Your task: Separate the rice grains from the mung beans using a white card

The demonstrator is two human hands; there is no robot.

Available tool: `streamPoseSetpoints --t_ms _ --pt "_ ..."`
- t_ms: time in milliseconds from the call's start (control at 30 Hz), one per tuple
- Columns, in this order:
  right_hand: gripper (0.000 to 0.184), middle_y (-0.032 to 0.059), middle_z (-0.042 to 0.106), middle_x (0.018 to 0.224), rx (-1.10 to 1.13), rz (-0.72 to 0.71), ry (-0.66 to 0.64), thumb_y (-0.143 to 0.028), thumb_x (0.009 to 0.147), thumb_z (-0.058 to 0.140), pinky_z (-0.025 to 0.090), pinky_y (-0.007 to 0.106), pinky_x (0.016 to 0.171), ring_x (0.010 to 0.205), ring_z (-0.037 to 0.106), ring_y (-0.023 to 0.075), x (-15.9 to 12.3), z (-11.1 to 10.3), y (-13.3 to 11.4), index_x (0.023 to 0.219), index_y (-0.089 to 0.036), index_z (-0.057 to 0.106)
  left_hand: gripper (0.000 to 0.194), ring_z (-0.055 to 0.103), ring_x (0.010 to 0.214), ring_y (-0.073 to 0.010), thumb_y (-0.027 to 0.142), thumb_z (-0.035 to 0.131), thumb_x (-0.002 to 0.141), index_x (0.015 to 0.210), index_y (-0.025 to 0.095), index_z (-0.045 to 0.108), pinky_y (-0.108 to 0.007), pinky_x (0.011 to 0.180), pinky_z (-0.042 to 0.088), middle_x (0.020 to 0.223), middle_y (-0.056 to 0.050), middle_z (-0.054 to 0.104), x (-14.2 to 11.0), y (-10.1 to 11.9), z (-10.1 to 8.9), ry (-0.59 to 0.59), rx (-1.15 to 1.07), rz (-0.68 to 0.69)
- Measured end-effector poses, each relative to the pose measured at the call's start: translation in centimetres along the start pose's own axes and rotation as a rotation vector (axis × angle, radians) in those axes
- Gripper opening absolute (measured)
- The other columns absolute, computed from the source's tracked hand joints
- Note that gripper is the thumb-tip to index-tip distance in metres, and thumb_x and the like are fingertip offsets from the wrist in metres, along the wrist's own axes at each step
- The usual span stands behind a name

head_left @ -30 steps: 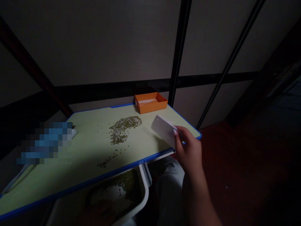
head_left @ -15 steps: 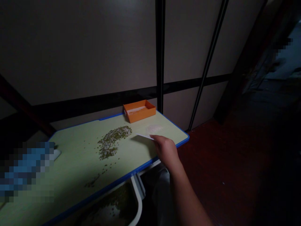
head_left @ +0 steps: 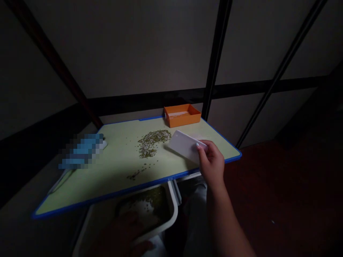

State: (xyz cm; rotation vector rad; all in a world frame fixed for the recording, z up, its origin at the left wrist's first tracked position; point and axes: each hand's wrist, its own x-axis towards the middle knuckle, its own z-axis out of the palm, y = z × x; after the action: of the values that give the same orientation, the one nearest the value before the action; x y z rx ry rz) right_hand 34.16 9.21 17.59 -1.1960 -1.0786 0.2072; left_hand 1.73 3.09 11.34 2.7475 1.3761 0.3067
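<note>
My right hand (head_left: pixel 213 162) pinches a flat white card (head_left: pixel 184 144) between thumb and fingers, tilted just above the table. To the card's left, a loose pile of small green and pale grains (head_left: pixel 154 141) lies on the pale yellow tabletop (head_left: pixel 112 153). A faint pale patch (head_left: pixel 198 136) shows behind the card, partly hidden. At the bottom, in deep shadow, my left hand (head_left: pixel 118 228) lies across the near rim of a white tray (head_left: pixel 174 210), fingers on the inside and thumb outside. Inside this tray are green grains (head_left: pixel 155 196) and a white heap (head_left: pixel 143 208).
An orange box (head_left: pixel 184 119) with something whitish inside stands at the table's back right corner. A blurred blue item (head_left: pixel 83 151) is at the left end. The table has a raised blue edge (head_left: pixel 150 184). A panelled wall (head_left: pixel 147 50) rises behind it.
My right hand has turned the card from nearly edge-on to showing its broad face. The view has swung left, and my left hand now shows at the tray. The grain pile looks unchanged.
</note>
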Motion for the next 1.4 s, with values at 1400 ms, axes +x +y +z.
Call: streamPoseSetpoints --t_ms 1400 --pt "0.012 0.0005 0.077 0.094 0.135 -0.111 -0.511 -0.023 0.093 0.060 0.053 0.024 0.074 0.085 0.070 0.0145 -2.8 1.8 -3.3 0.099 -0.024 0.071 0.029 0.071 0.096 -0.0286 0.056 0.067 0.086 0.091 0.028 0.073 -0.041 0.080 0.059 0.101 -0.006 0.075 0.9 2.0 -2.0 -0.192 -0.056 0.045"
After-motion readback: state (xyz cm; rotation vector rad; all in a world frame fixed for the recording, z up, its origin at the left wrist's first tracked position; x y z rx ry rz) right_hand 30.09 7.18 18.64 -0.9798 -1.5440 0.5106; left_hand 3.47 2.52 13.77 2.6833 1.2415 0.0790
